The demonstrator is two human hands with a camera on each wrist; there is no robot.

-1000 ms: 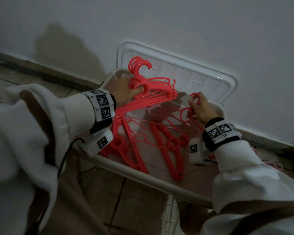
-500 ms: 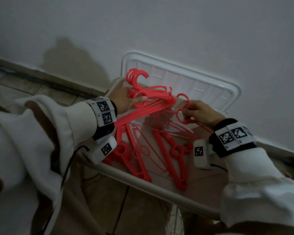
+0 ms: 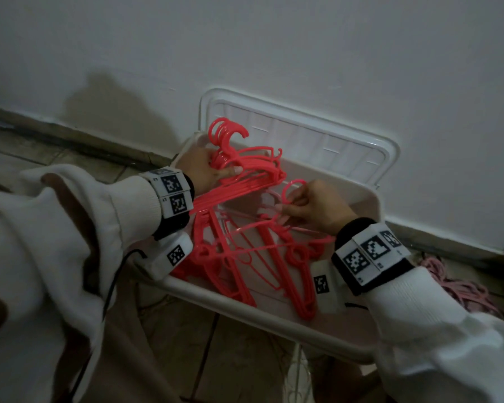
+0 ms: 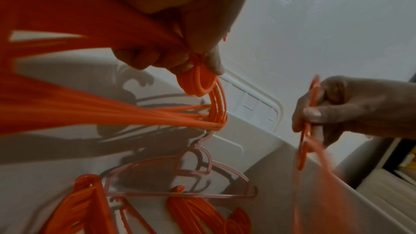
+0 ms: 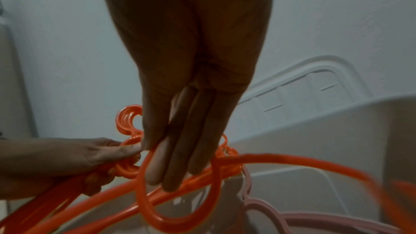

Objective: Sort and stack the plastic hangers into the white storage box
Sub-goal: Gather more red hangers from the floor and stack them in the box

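The white storage box point(image 3: 274, 324) stands on the tiled floor point(image 3: 221, 356) against a white wall point(image 3: 274, 53), and everything else is placed from it. Its lid point(image 3: 297, 135) leans upright between the box's far rim and the wall. To the right of the box, on the floor, lies a heap of pale pink hangers point(image 3: 463, 289), partly cut off by the right sleeve point(image 3: 448, 344). Inside the box, loose red hangers point(image 3: 262, 257) lie crossed over one another, with one pale pink hanger point(image 4: 202, 172) among them near the far wall.

Over the box's far left corner, the left hand point(image 3: 201, 170) has its grip closed round a bundle of red hangers point(image 3: 245, 173) just under their hooks, which rise above the rim; the bundle's arms fan back toward the wrist. Over the middle of the box, the right hand point(image 3: 314, 205) holds a single red hanger point(image 5: 180, 193) at its hook, thumb on one side and long fingers point(image 5: 180, 157) laid through and against the loop. The two hands are near each other, the single hook just beside the bundle.

Both wrist units and sleeves hide the box's near left and near right corners. How many hangers the bundle holds cannot be counted. The single hanger's lower arm is blurred in both wrist views. The light is dim throughout.
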